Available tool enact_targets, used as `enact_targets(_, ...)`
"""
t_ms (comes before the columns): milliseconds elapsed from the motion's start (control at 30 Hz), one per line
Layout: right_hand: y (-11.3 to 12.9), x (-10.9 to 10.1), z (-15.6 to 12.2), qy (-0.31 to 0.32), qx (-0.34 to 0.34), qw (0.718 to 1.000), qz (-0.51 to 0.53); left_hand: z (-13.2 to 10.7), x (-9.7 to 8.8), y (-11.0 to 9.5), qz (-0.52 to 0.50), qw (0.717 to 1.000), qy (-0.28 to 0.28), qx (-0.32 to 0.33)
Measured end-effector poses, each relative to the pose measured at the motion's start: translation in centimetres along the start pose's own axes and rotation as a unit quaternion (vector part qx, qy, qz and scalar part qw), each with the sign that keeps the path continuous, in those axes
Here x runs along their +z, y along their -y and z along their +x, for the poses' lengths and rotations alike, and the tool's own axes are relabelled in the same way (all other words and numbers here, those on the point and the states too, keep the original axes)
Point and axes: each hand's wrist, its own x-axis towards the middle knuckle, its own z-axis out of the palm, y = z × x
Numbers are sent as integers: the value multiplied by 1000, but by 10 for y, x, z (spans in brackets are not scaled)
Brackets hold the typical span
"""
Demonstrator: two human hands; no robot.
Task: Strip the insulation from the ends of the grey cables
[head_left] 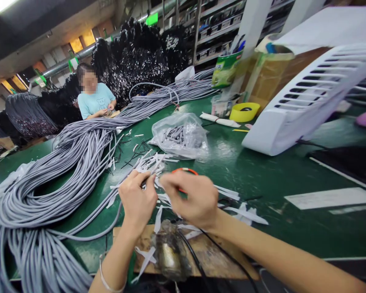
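My left hand [138, 200] is closed in a pinch above the table, thumb against forefinger. A grey cable [105, 232] runs up from the left into this hand, and a small dark bit shows at the fingertips. Close beside it, my right hand [192, 198] has its fingers drawn together and is slightly blurred; what they hold, if anything, is hidden. White paper-like strips [152, 162] lie scattered behind and around both hands. A red-orange loop [186, 169] shows behind the right hand. Below the hands, a grimy metal cylinder [171, 257] sits on a wooden board [213, 260].
Long bundles of grey cable [79, 142] cover the table's left side. A clear bag [183, 136] of small grey pieces lies ahead. At right stand a white slotted device [301, 97], a yellow tape roll [245, 111] and a green container [226, 71]. Another person [96, 97] works across the table.
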Motion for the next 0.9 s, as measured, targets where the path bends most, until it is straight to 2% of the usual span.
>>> enact_targets(33,-3,-1,3,-17,52,998,-18,1,0,2,-16,1000,4,-10)
enact_targets(100,-10,-4,7,-26,107,993,-43,2,1,5,-45,999,5,-22)
enact_targets(267,-21,-3,7,62,78,994,-41,3,0,2,-67,998,21,-6)
enact_targets(467,-17,-1,2,82,87,992,-43,-2,-3,-3,-65,997,26,22)
enact_targets(633,-16,-1,4,114,134,984,27,-3,-4,-6,-45,998,29,40)
enact_targets(767,-15,1,3,124,187,966,127,-2,-4,-7,-88,995,54,-13)
enact_targets(833,-14,2,2,109,166,971,136,-2,-3,-8,-132,987,67,-62)
enact_targets(900,-12,2,0,86,112,983,116,-2,-2,-7,-175,977,61,-102)
